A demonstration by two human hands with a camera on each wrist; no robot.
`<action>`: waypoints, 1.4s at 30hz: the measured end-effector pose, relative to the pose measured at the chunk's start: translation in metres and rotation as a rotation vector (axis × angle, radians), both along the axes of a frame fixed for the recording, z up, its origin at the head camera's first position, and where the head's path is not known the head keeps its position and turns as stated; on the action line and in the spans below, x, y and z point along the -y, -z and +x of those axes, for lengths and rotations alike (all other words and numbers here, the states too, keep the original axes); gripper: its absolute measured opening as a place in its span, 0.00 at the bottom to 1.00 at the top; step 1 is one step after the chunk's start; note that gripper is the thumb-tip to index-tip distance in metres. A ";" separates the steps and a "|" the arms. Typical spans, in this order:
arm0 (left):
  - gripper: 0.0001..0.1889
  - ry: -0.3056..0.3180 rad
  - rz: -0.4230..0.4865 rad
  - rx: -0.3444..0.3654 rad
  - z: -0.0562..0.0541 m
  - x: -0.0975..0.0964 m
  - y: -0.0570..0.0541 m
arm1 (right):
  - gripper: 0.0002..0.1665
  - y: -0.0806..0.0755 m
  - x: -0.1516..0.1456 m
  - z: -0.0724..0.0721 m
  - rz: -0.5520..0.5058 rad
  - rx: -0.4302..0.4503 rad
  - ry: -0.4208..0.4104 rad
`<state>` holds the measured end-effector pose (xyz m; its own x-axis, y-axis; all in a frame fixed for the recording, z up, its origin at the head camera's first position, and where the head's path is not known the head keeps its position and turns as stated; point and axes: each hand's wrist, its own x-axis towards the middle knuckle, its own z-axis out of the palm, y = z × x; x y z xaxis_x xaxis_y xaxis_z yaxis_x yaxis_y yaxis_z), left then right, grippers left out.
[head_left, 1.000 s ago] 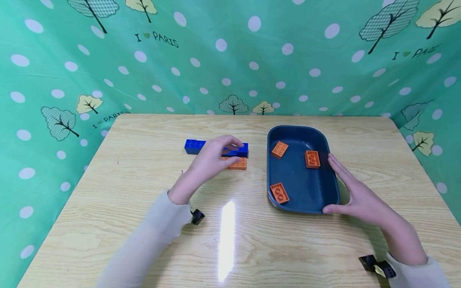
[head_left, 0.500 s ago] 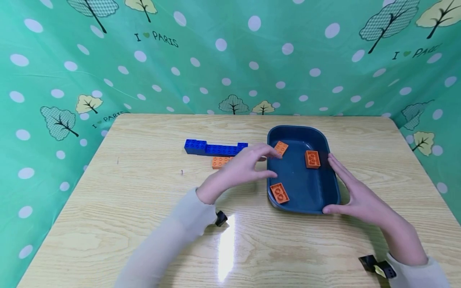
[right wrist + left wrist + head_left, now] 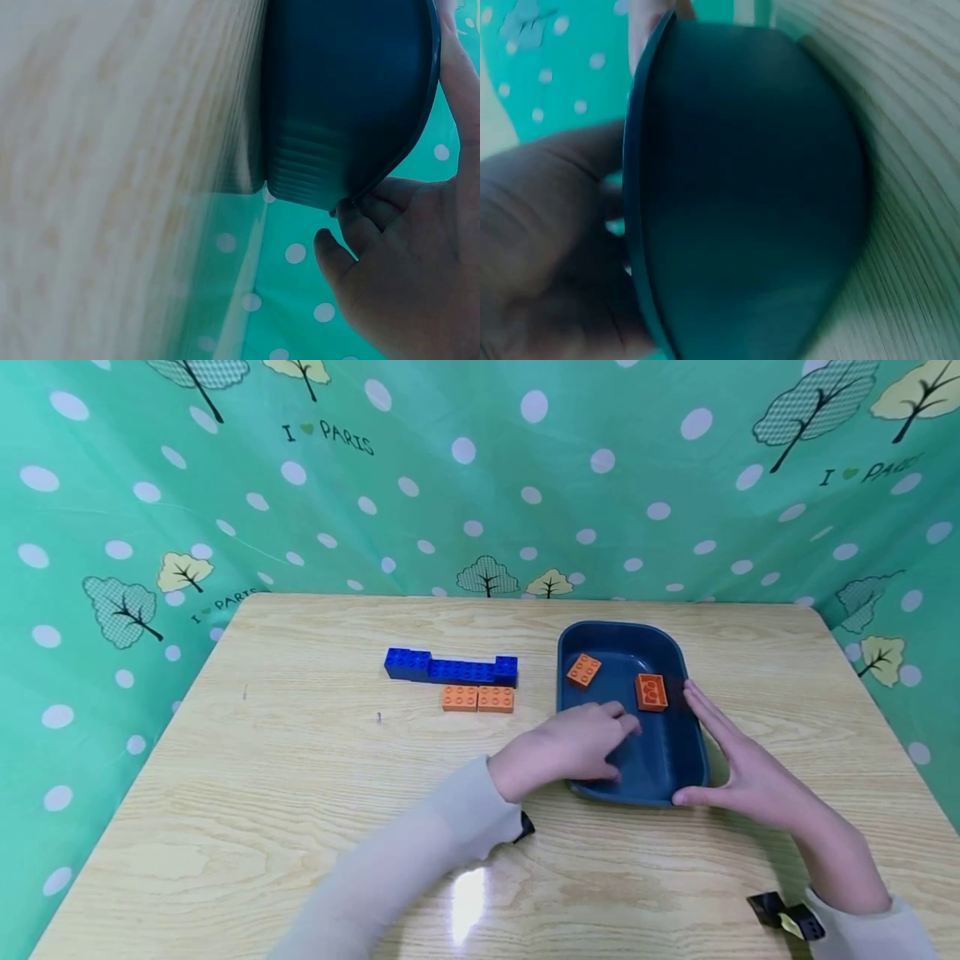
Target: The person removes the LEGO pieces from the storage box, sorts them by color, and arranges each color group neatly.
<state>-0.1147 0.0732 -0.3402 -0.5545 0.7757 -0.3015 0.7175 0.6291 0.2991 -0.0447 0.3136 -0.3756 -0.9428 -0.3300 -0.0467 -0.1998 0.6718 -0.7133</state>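
A dark blue plastic bin (image 3: 669, 768) stands on the table with orange toy bricks inside. My left hand (image 3: 581, 743) reaches over its left rim, thumb and fingers apart, covering the bin's near-left corner. In the left wrist view that hand (image 3: 547, 225) is beyond the bin's rim (image 3: 635, 187). One orange brick (image 3: 583, 671) lies studs up at the far left of the bin; another orange brick (image 3: 651, 692) lies to the right, hollow side showing. My right hand (image 3: 738, 768) rests against the right side, fingers extended along the rim and thumb at the near corner.
Left of the bin, two orange bricks (image 3: 477, 699) lie end to end on the wooden table (image 3: 262, 777). Just behind them is a long row of joined blue bricks (image 3: 461, 672), raised at both ends. A green polka-dot cloth (image 3: 480, 485) hangs behind the table.
My left hand has moved right from the loose bricks into the bin, uncovering the two orange bricks and hiding the near-left one in the bin. My right hand has stayed put.
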 end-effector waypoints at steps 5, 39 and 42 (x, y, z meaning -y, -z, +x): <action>0.30 -0.028 -0.226 -0.110 0.011 -0.013 0.002 | 0.74 0.001 0.000 0.000 0.004 -0.004 0.000; 0.14 -0.475 1.024 1.026 -0.021 0.069 0.001 | 0.74 0.001 0.000 0.001 -0.016 -0.005 0.002; 0.12 -0.487 1.061 0.918 -0.022 0.083 0.000 | 0.75 0.001 0.000 0.001 -0.019 -0.011 -0.002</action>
